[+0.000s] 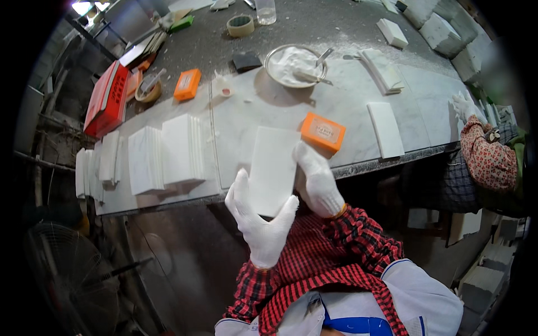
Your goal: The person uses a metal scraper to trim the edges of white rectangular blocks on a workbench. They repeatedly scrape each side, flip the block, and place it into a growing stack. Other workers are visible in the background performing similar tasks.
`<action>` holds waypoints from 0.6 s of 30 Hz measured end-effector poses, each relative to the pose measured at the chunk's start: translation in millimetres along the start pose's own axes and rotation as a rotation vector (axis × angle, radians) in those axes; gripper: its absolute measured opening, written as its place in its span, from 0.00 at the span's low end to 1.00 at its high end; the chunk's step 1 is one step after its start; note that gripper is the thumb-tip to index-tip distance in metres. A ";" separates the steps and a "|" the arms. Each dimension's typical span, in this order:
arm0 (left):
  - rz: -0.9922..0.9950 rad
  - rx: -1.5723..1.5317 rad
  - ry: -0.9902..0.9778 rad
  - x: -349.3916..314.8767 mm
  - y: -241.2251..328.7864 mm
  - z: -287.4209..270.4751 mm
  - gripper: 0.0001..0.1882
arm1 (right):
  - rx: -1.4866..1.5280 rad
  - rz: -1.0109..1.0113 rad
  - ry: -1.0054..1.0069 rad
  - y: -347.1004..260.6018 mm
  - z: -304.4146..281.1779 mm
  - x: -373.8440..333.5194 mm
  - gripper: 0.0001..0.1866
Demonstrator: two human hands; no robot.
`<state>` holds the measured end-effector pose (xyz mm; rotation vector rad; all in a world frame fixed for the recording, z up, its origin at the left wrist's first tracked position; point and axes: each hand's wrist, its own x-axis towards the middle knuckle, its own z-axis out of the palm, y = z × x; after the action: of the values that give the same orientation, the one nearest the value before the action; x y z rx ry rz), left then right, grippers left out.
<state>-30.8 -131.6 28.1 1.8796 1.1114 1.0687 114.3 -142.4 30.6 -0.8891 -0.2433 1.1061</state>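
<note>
A white rectangular tile (pixel 273 168) is at the front edge of the table, its lower end reaching past the edge towards me. My left hand (pixel 260 224), in a white knit glove, spans the tile's near end, with fingers along its left side and thumb at its right corner. Gloved too, my right hand (pixel 318 182) holds the right side of the tile; its fingertips are partly hidden. Just beyond the right hand lies an orange box (pixel 323 132). Farther back is a metal bowl (pixel 291 59) of white paste with utensils in it.
Stacked white tiles (pixel 182 148) stand on the left; a single tile (pixel 385 130) lies right. Behind are a red box (pixel 106 101), another orange box (pixel 187 84) and a tape roll (pixel 240 26). A co-worker's gloved hand (pixel 466 106) is at the far right. A fan (pixel 73 269) stands lower left.
</note>
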 end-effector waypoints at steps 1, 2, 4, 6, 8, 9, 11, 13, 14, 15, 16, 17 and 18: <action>-0.192 -0.328 -0.073 1.7 3.1 -4.7 0.46 | -0.033 -0.006 0.044 -4.3 -3.5 0.1 0.21; -0.384 -0.658 -0.140 8.9 5.4 -7.7 0.43 | -0.096 0.003 0.050 -6.9 -10.2 5.8 0.20; -0.627 -1.182 -0.294 21.0 1.5 -8.2 0.33 | -0.105 0.094 0.055 -15.3 -16.8 5.0 0.20; -0.743 -1.196 -0.374 24.2 -12.1 -6.0 0.31 | -0.176 0.155 0.060 -7.8 -24.8 10.3 0.20; -0.735 -1.129 -0.404 23.9 -16.9 1.0 0.28 | -0.275 0.088 0.006 1.0 -36.6 17.9 0.20; -0.726 -1.118 -0.404 24.5 -15.8 3.2 0.27 | -0.326 0.054 -0.018 2.4 -39.4 18.8 0.20; -0.702 -1.095 -0.399 24.9 -11.5 3.3 0.26 | -0.288 0.143 0.035 -2.2 -35.3 11.8 0.20; -0.694 -1.113 -0.377 23.3 -13.0 5.4 0.25 | -0.264 0.189 0.035 -11.2 -27.1 5.2 0.21; -0.681 -1.121 -0.370 24.4 -14.8 6.7 0.25 | -0.278 0.152 0.001 -13.4 -25.1 2.3 0.21; -0.668 -1.128 -0.363 25.0 -16.6 7.3 0.25 | -0.292 0.114 -0.033 -15.3 -24.7 -3.6 0.21; -0.675 -1.135 -0.351 24.7 -18.5 6.6 0.25 | -0.306 0.076 -0.067 -16.4 -26.1 -10.3 0.22; -0.677 -1.141 -0.337 25.4 -19.8 5.6 0.26 | -0.388 0.085 -0.069 -16.7 -31.2 -16.6 0.22; -0.681 -1.151 -0.324 25.7 -22.2 5.5 0.26 | -0.472 0.093 -0.069 -15.0 -40.7 -24.0 0.23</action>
<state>-25.8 -100.4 14.4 0.6374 0.6074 0.6921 136.9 -185.5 21.2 -1.2917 -0.5392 1.1884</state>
